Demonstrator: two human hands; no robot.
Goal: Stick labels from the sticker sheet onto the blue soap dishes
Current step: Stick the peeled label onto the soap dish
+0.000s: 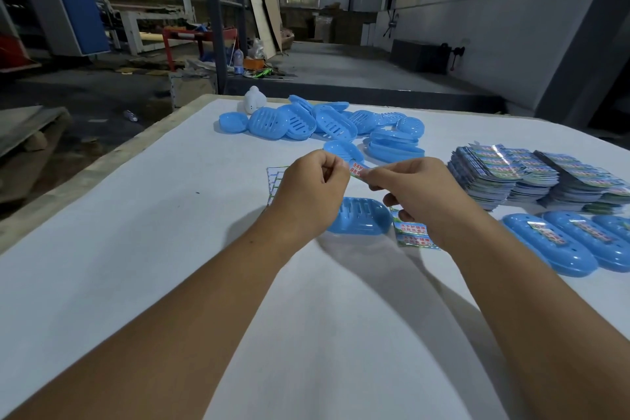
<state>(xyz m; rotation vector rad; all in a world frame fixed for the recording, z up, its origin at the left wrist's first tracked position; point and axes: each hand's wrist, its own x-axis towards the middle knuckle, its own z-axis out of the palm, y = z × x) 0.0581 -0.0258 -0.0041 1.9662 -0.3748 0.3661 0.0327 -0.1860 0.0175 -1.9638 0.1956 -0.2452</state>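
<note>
Both hands are up over the table (136, 232), pinching one small label (356, 168) between them. The left hand (308, 193) is curling its fingers in and gripping the label's left end w/ thumb and fingertip. The right hand (417, 196) is pinching the other end; it may also be holding the sticker sheet (412, 233) that is showing just under it, but I can't tell for sure. The soap dish (361, 220) waiting for its label is lying right below the hands, slots up. More blue dishes (317, 121) are piled at the back; three labelled ones (579, 242) are sitting on the right, near the sticker stacks (531, 177). The label could fold and stick to itself or to a finger, b/c it is being held in the air. It could also go on crooked if one end touches down first.
</note>
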